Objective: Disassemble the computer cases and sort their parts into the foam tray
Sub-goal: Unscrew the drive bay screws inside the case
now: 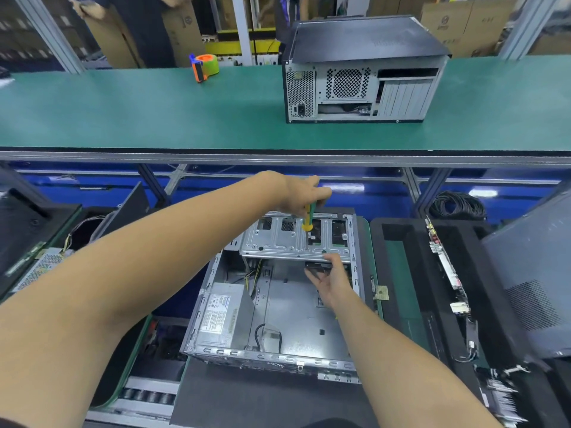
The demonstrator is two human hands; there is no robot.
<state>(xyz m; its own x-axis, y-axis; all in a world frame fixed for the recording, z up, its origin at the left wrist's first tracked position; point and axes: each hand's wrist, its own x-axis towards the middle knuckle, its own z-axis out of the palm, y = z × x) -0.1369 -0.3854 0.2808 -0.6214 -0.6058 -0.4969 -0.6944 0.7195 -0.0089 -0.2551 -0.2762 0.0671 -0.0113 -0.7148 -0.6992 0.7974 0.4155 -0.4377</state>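
An open grey computer case [287, 307] lies in front of me with its side panel off. My left hand [301, 196] grips a green and yellow screwdriver [308, 218], tip down on the metal drive cage [296, 239] at the case's far end. Under the cage's front edge, my right hand [329, 279] holds a black drive [318, 267]. A silver power supply [221, 313] sits in the case's near left corner. The black foam tray [417, 267] stands to the right, with a circuit board [445, 261] upright in one slot.
A second closed case [361, 75] stands on the green bench [154, 112] beyond, beside an orange and green tape dispenser [204, 67]. Another power supply [40, 267] and dark panels lie at left. A grey perforated panel [537, 279] leans at right. People stand behind the bench.
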